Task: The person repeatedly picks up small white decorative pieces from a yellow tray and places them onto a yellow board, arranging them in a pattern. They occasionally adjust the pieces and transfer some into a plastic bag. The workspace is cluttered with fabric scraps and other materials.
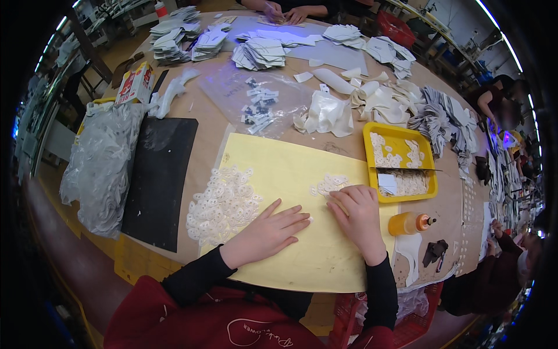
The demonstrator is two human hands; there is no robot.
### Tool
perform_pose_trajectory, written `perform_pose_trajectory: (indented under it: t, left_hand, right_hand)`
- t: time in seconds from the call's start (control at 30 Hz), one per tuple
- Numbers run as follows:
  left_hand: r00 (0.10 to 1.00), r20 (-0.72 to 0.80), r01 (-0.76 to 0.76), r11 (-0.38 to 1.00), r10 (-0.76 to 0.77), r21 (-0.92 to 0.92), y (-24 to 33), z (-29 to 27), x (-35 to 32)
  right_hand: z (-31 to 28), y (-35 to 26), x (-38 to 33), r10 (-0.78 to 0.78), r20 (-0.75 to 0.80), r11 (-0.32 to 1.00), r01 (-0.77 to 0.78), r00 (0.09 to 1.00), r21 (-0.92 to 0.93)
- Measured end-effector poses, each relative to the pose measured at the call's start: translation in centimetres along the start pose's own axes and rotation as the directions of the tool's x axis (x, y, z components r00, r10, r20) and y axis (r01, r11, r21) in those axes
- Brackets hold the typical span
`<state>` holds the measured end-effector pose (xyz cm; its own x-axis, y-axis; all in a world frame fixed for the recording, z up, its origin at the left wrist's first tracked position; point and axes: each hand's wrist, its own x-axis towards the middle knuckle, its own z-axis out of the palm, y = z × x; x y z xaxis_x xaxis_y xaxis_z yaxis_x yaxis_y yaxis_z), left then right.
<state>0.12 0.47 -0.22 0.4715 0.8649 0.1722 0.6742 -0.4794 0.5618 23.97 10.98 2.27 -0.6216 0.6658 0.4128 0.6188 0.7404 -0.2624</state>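
My left hand point(270, 232) lies flat on a pale yellow sheet point(279, 160), open, its fingers stretched out. A small white piece point(311, 220) shows beside its fingertips. To its left spreads a large heap of small off-white cut pieces point(224, 203), several with holes or slits. My right hand point(359, 215) has its fingertips at a smaller cluster of the same pieces point(330, 183). Its thumb stands apart from the bent fingers, and no piece shows between them. Right of that cluster, a yellow tray point(430, 157) holds more such pieces in two parts, with a white card in the nearer part.
An orange-filled bottle point(410, 223) stands right of my right hand. A black board point(160, 180) and plastic-wrapped bundle point(102, 168) lie left. Farther back are a clear bag point(232, 87), white material scraps point(325, 113) and stacked pieces point(258, 53). Another person's hands point(285, 13) work at the far edge.
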Motion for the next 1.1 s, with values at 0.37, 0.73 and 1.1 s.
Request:
perform_pose_trajectory:
  t: [0.37,0.73,1.1]
  left_hand:
    - [0.998,0.011,-0.057,0.998,0.058,-0.035,-0.1,-0.3,-0.1]
    - [0.994,-0.107,0.020,0.997,-0.027,-0.071,-0.5,-1.2,-0.1]
    - [0.997,0.079,-0.020,1.000,0.019,0.003,-0.1,0.6,-0.4]
  right_hand:
    - [0.9,0.1,-0.3,0.054,0.101,0.983,-0.071,0.993,0.167]
    - [-1.0,-0.5,0.0,0.141,0.103,0.961,-0.161,0.985,0.226]
    - [1.3,0.2,-0.2,0.033,0.067,0.999,-0.036,0.997,0.031]
